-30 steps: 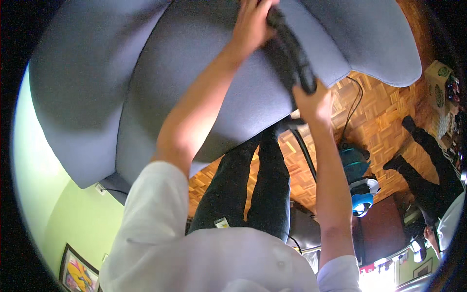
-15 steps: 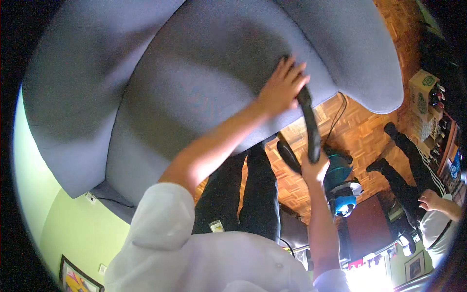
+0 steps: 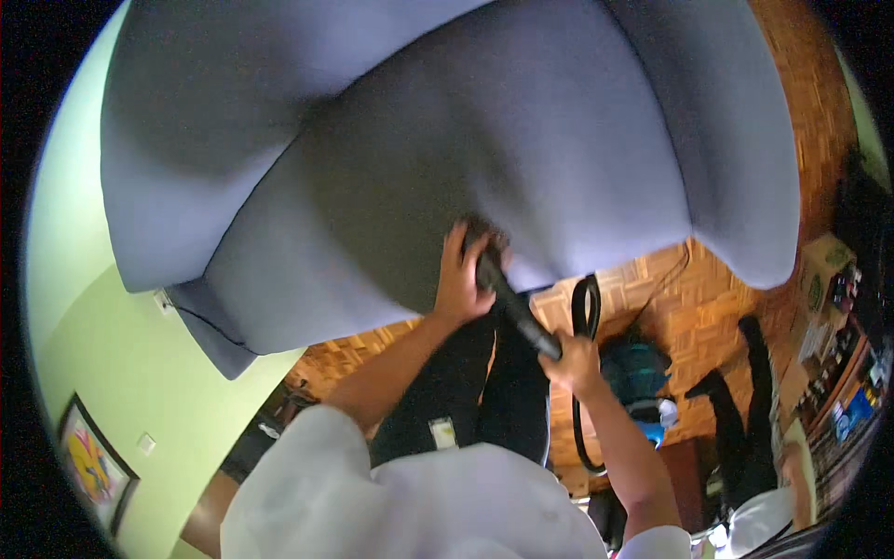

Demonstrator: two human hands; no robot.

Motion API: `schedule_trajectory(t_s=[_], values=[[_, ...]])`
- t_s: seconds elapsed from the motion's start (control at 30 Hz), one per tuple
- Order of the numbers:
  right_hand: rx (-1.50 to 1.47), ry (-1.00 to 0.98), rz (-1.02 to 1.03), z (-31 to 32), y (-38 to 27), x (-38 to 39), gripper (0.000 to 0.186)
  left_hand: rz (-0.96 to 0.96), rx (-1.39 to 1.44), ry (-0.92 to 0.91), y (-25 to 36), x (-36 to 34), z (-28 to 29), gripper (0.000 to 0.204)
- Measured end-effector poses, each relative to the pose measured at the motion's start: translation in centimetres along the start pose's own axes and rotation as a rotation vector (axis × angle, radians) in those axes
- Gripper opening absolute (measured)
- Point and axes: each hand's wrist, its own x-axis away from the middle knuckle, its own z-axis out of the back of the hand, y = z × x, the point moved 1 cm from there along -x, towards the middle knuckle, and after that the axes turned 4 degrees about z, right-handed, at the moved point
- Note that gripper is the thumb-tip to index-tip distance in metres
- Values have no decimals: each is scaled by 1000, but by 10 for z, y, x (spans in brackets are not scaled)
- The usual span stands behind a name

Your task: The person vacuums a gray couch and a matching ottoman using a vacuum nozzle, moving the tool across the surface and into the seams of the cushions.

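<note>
My left hand (image 3: pixel 461 281) is closed around the head end of a black vacuum cleaner wand (image 3: pixel 519 312). The dark nozzle (image 3: pixel 483 229) at its tip is on the grey sofa seat (image 3: pixel 559 168), near the front edge, partly hidden by my fingers. Closer to me and to the right, my right hand (image 3: pixel 572 363) grips the wand's other end. A black hose (image 3: pixel 579 419) loops up beside that hand and hangs down toward the floor. The teal vacuum cleaner (image 3: pixel 635 368) stands on the wooden floor to the right, partly behind my right forearm.
The sofa's backrest (image 3: pixel 214 121) rises at the left and an armrest (image 3: pixel 736 140) at the right. A dark cord (image 3: pixel 666 279) runs across the parquet. Another person's legs (image 3: pixel 745 410) are at the right, near a cardboard box (image 3: pixel 824 270). A framed picture (image 3: pixel 96 463) hangs on the green wall.
My hands and the wand have moved left and nearer to me, the nozzle passing from the seat's right part to its front middle. The view has shifted, and the hose loop stands higher.
</note>
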Motion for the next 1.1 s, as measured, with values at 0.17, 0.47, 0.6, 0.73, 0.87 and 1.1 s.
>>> schedule_trajectory(t_s=[0.17, 0.47, 0.6, 0.73, 0.87, 1.1], values=[[130, 14, -94, 25, -26, -50, 32, 100, -109, 34, -28, -10, 19, 94], [-68, 214, -24, 73, -182, -223, 40, -293, -369, 254, -111, -225, 149, 74], [140, 122, 94, 36, -260, -258, 44, -152, -299, 232, -173, -218, 210, 68], [379, -117, 203, -37, -270, -208, 46, 100, -496, 169, -227, -68, 213, 72], [393, -345, 192, -74, -202, -98, 46, 262, -420, 15, -173, 94, 145, 77], [619, -166, 288, -17, -98, -11, 31, 139, -62, -266, -91, 121, 69, 64]])
